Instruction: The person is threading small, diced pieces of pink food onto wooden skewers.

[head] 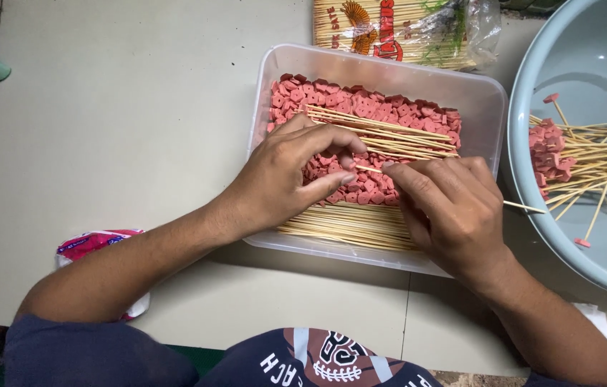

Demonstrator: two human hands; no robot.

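Both hands meet over my clear plastic tub [488, 107]: left hand [282, 179] and right hand [454, 208] pinch one bamboo skewer [368, 169] above pink sausage slices [361, 107]; basin [533, 172] crowds the tub's right edge.

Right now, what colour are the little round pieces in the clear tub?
The round pieces in the clear tub are pinkish red, seen best in the head view.

open floor [117, 107] left, basin [533, 64] right, skewer packet [404, 29] behind tub [483, 93]
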